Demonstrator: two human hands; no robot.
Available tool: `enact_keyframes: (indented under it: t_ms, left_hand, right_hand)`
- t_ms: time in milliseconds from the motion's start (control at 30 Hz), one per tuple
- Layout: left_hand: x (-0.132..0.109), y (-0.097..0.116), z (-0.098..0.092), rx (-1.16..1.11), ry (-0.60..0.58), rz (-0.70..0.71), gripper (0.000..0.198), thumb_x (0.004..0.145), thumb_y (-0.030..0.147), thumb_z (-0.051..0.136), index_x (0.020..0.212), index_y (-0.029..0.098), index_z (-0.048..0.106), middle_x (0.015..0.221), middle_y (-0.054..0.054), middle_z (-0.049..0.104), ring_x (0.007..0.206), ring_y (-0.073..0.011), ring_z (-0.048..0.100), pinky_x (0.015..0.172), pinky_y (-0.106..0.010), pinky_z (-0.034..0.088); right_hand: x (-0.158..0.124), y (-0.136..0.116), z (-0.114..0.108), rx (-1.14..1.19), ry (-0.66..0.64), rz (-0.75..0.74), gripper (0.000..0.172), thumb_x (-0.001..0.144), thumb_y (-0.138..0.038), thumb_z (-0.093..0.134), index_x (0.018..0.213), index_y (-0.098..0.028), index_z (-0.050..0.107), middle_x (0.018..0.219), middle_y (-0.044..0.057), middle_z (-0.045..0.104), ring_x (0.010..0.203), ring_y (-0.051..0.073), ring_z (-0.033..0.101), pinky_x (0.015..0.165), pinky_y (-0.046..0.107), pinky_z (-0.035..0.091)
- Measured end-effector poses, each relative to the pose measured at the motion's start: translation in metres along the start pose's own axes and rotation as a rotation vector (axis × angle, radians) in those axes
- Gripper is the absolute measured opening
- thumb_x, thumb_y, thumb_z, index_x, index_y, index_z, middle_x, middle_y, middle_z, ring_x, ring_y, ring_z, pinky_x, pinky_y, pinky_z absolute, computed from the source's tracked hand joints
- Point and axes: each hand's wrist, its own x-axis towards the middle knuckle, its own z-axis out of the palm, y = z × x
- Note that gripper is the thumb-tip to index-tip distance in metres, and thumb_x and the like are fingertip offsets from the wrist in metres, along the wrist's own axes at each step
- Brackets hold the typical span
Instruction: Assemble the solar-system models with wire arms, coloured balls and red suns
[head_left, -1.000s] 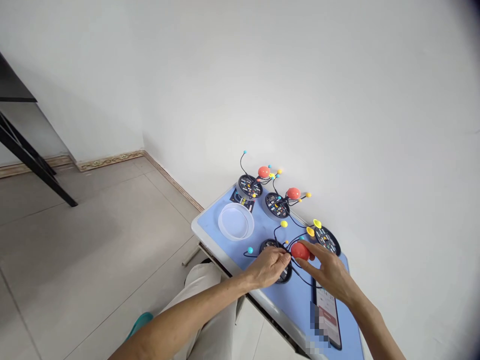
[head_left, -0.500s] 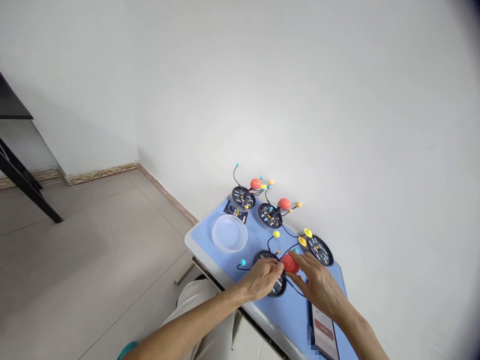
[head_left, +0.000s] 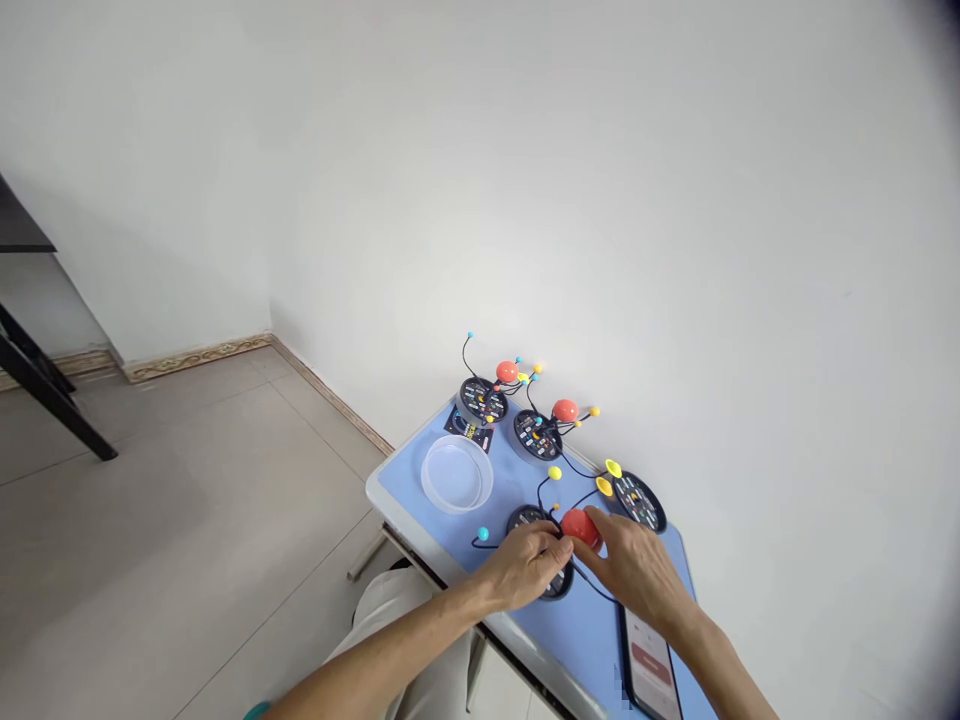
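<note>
While the left hand [head_left: 521,565] curls its fingers together over a round black disc [head_left: 534,518] on the blue counter [head_left: 517,610], whatever it pinches hidden, the right hand [head_left: 637,570], fingers loosely spread, touches a red ball [head_left: 579,528] from its 4 o'clock. A clear plastic dish [head_left: 456,473] sits at the disc's 10 o'clock.

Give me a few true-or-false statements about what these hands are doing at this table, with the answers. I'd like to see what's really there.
1. The left hand rests on a black disc. True.
2. The right hand touches a red ball. True.
3. The clear bowl sits on the floor. False: it stands on the blue table.
4. The phone stands upright against the wall. False: it lies flat on the table, by the right hand.
</note>
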Motion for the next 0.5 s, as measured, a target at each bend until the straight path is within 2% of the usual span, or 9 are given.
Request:
enact_keyframes:
  t_ms: [100, 167, 300, 500]
  left_hand:
    - [-0.0011, 0.0007, 0.0001, 0.023, 0.001, 0.023, 0.027, 0.094, 0.035, 0.051, 0.088, 0.017, 0.070, 0.112, -0.008, 0.070, 0.107, -0.0229, 0.062, 0.096, -0.030, 0.043]
    - [-0.0017, 0.0011, -0.0003, 0.038, -0.006, 0.043, 0.023, 0.090, 0.030, 0.056, 0.101, 0.018, 0.072, 0.122, -0.008, 0.069, 0.114, -0.0243, 0.060, 0.101, -0.032, 0.041]
    - [-0.0021, 0.0006, -0.0012, 0.055, -0.016, 0.048, 0.024, 0.089, 0.029, 0.058, 0.104, 0.019, 0.073, 0.123, -0.008, 0.069, 0.115, -0.0238, 0.061, 0.101, -0.032, 0.043]
    - [-0.0019, 0.0005, -0.0013, 0.077, -0.018, 0.027, 0.026, 0.088, 0.030, 0.058, 0.107, 0.018, 0.073, 0.125, -0.008, 0.069, 0.115, -0.0241, 0.061, 0.102, -0.032, 0.043]
  right_hand:
    - [0.0023, -0.0034, 0.0003, -0.021, -0.048, 0.072, 0.032, 0.090, -0.045, 0.052, 0.066, -0.024, 0.047, 0.056, 0.003, 0.062, 0.049, 0.019, 0.056, 0.050, 0.028, 0.025]
    - [0.0034, -0.0043, 0.0011, -0.002, -0.057, 0.078, 0.032, 0.089, -0.047, 0.054, 0.066, -0.025, 0.047, 0.057, 0.003, 0.063, 0.050, 0.019, 0.057, 0.049, 0.027, 0.025]
    - [0.0027, -0.0047, 0.0041, -0.013, -0.030, 0.065, 0.034, 0.091, -0.050, 0.051, 0.069, -0.024, 0.049, 0.060, 0.003, 0.064, 0.053, 0.020, 0.059, 0.050, 0.027, 0.027]
    - [-0.0008, -0.0051, 0.0043, -0.045, -0.012, 0.076, 0.046, 0.095, -0.058, 0.040, 0.067, -0.023, 0.053, 0.059, 0.004, 0.062, 0.051, 0.019, 0.057, 0.051, 0.027, 0.028]
